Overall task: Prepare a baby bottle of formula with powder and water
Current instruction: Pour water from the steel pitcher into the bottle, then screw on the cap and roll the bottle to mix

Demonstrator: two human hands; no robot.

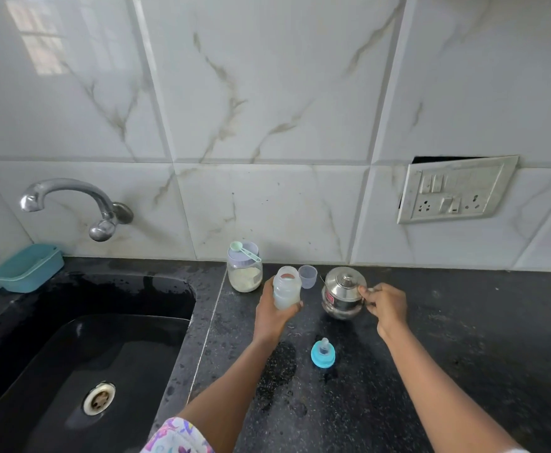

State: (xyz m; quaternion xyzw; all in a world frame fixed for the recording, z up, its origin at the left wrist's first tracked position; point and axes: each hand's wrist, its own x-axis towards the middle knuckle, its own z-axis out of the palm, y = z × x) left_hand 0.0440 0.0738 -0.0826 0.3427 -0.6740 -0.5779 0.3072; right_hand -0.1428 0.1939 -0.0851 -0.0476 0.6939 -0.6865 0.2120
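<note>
My left hand grips an open, clear baby bottle with whitish liquid in it, held upright just above the black counter. My right hand is closed on the handle of a small steel pot with a lid, which stands to the right of the bottle. A glass jar of formula powder stands behind the bottle, lid on, with a green scoop resting on top. A clear bottle cap sits behind, between bottle and pot. The blue nipple ring lies on the counter nearer me.
A black sink fills the left side, with a steel tap on the wall and a teal tray at its back corner. A loose switch plate hangs on the tiled wall at right. Wet patches mark the black counter.
</note>
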